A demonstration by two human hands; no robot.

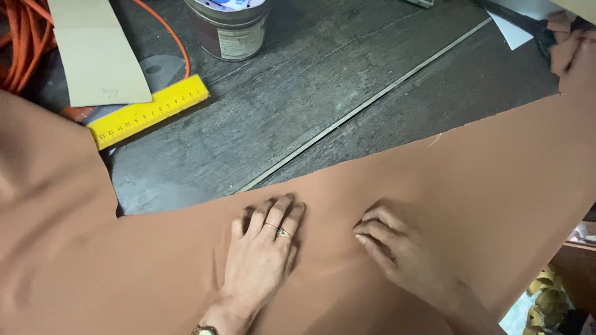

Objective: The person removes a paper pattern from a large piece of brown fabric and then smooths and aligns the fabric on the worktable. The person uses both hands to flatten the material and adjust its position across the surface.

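Nearest, left hand (261,254): flat, palm down on the brown sheet (472,186), fingers spread and extended, two rings on them, a watch (205,330) at the wrist; its grip is open, clasping nothing. Right hand (397,248): just beside it, fingers curled with tips pressing the same sheet, likewise grasping nothing. Brown sheet: smooth, perhaps leather or similar material, spread across the dark wooden surface (298,105), covering the near half and rising at left and right edges. Beyond: yellow ruler (149,111), lying angled on the surface, partly under the sheet's left edge. Beige card (99,56): overlapping the ruler's far side. Orange cable (25,37): coiled at far left. Metal tin (228,28): upright, far centre.
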